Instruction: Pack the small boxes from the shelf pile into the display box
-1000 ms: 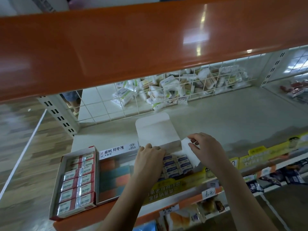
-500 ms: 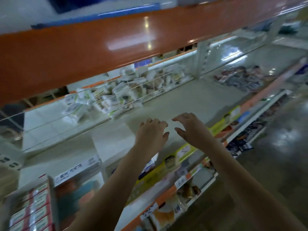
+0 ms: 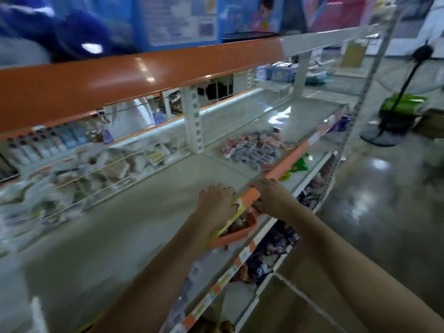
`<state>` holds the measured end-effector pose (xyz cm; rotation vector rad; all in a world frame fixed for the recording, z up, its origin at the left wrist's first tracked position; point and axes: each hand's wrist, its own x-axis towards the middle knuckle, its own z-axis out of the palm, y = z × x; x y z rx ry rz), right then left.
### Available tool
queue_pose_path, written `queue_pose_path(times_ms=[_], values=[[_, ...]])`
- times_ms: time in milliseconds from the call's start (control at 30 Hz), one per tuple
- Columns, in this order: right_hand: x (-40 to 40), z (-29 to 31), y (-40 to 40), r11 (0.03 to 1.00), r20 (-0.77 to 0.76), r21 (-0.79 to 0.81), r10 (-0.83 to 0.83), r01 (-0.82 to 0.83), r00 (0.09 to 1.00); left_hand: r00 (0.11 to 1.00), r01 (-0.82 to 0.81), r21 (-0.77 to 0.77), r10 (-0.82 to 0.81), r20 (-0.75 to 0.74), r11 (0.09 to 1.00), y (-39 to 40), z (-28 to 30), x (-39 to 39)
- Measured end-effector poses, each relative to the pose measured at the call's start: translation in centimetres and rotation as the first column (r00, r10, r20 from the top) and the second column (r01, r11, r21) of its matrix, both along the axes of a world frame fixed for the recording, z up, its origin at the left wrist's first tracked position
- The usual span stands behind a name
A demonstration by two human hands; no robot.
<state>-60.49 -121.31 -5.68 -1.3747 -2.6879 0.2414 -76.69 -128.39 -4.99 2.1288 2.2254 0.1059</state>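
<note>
Two bare hands reach out side by side over the front edge of the pale grey shelf board [image 3: 134, 212]. The left hand [image 3: 216, 203] is palm down above the board, with its fingers bent a little, and it has nothing in it. The right hand [image 3: 271, 198] is just beside it, on the far side of the orange and yellow price strip [image 3: 247, 200] that runs along the shelf front. Its fingers are also loosely bent, and it holds nothing that can be seen. The picture is blurry, so it is hard to tell if the fingertips touch the shelf.

Further along the same shelf level, past a white upright post with slots [image 3: 194, 121], lies the loose pile of small red and dark blue boxes [image 3: 252, 147]. It is well apart from both hands. The display box cannot be seen in this view.

Behind a thin wire fence [image 3: 96, 174] at the back of the shelf are pale packets [image 3: 79, 169], too blurry to name. A wide shiny orange shelf edge [image 3: 120, 80] hangs above. Below the hands, lower shelves hold dark wrapped packs [image 3: 276, 251]. Off to the right, a black fan stand [image 3: 389, 121] is on the shiny grey floor [image 3: 384, 200].
</note>
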Motion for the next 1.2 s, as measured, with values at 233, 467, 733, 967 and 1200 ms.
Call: queue_pose_path(times_ms=[233, 467, 733, 967, 1200], values=[[4.3, -0.5, 8.9, 0.997, -0.039, -0.039, -0.075, 0.073, 0.996, 1.0, 0.015, 0.063, -0.014, -0.004, 0.998, 10.6, -0.3, 2.7], [6.1, -0.5, 19.8, 0.993, -0.08, -0.034, -0.117, 0.115, 0.99, 0.994, 0.097, 0.153, -0.104, 0.04, 0.983, 22.5, -0.3, 4.5], [5.6, -2.1, 29.3, 0.997, -0.161, -0.024, -0.082, 0.079, 0.984, 0.996, -0.022, 0.208, 0.003, 0.089, 0.978, 32.6, -1.1, 4.9], [4.7, -5.6, 33.5, 0.997, -0.189, 0.069, 0.048, -0.035, 0.981, 0.942, -0.315, 0.234, 0.273, 0.194, 0.92, 35.2, -3.2, 6.4], [4.9, -5.9, 36.0, 0.987, -0.297, -0.046, 0.134, -0.154, 0.945, 0.869, -0.477, 0.224, 0.418, 0.265, 0.85, 36.0, -3.8, 7.7]])
